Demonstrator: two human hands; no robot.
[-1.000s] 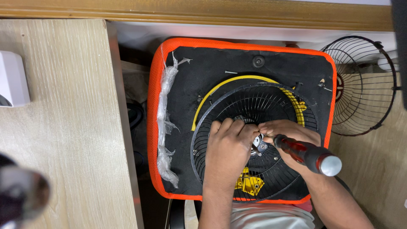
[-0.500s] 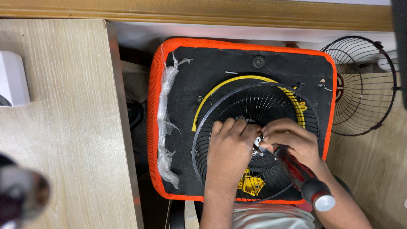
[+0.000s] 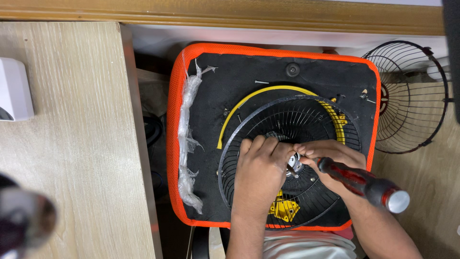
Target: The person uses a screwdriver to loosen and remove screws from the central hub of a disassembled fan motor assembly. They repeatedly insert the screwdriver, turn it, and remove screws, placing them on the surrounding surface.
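Note:
A black wire fan guard (image 3: 306,117) with a yellow rim band lies on a black cushion with an orange border (image 3: 230,91). My left hand (image 3: 261,175) rests palm-down on the guard's centre, fingers curled over the hub. My right hand (image 3: 330,160) grips a screwdriver with a red and black handle (image 3: 366,184), its tip at the small metal hub piece (image 3: 294,165) between both hands. A yellow plastic part (image 3: 283,208) shows under the guard near my left wrist.
A second black wire fan guard (image 3: 412,98) stands at the right. A crumpled clear plastic strip (image 3: 187,139) lies along the cushion's left side. A light wooden desk (image 3: 67,144) with a white box (image 3: 14,88) fills the left; a blurred dark object (image 3: 21,225) sits bottom left.
The screwdriver handle swung down toward my body half a second ago, then rose back to the right. Both hands stayed at the guard's centre.

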